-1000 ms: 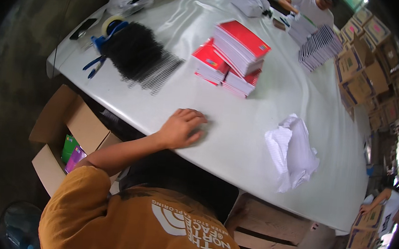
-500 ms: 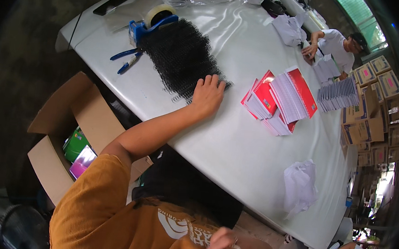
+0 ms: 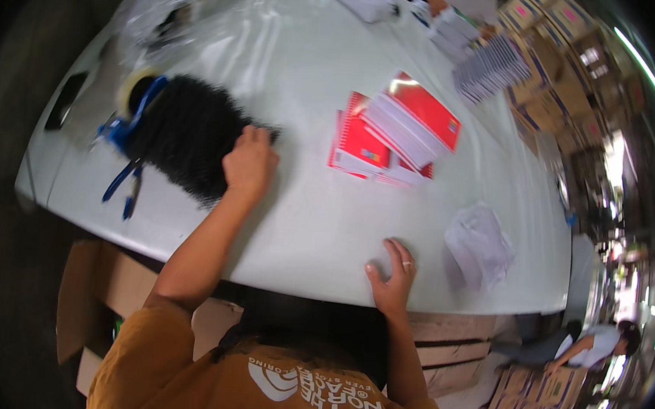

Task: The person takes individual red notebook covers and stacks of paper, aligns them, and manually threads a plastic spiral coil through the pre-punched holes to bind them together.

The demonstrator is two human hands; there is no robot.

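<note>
Black coils (image 3: 182, 133) were heaped beside a blue tape dispenser (image 3: 121, 133); their right edge was touched by the left hand (image 3: 250, 165), fingers curled, any grip unclear. The right hand (image 3: 393, 280) was held at the table (image 3: 309, 238), fingers apart.

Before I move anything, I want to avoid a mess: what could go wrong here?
The black spiral coils might tangle or scatter under the left fingers. The blue-handled pliers, near the white table's edge, could get knocked off. The red-covered notebooks, stacked askew, may slide.
</note>
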